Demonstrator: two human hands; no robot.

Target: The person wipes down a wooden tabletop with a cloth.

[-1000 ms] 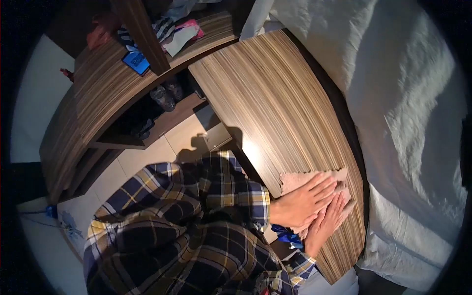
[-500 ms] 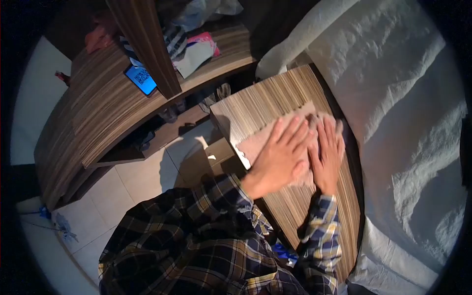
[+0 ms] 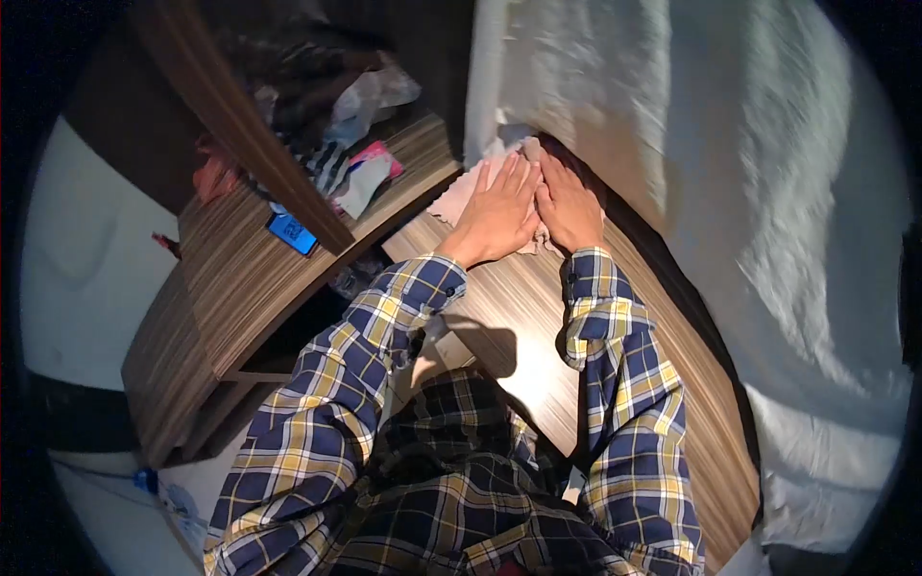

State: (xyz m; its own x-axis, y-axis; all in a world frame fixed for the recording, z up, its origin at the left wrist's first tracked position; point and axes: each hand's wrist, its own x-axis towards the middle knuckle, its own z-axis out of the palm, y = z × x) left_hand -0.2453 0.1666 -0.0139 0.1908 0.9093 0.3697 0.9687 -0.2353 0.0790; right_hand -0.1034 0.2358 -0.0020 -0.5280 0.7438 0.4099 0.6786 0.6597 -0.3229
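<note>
Hands [image 3: 495, 216] and cloth [image 3: 459, 198] farther forward

From my viewpoint I see a wood-grain surface [image 3: 480, 288] with light and brown streaks, running from the far middle of the scene down toward the near right. A bright glare [image 3: 543, 374] sits on its near part, with a dark shadow [image 3: 490, 341] beside it. Along its right side I see a dark gap [image 3: 691, 288], then pale, creased fabric [image 3: 797, 240] covering the right of the scene. To my left is a curved wooden counter [image 3: 259, 278] with dark, open compartments below, and a dark wooden post [image 3: 250, 125] slanting up from it. A pale wall [image 3: 96, 230] fills the far left; a light patch of floor [image 3: 211, 470] shows at near left. The far recess [image 3: 432, 58] is dim.
</note>
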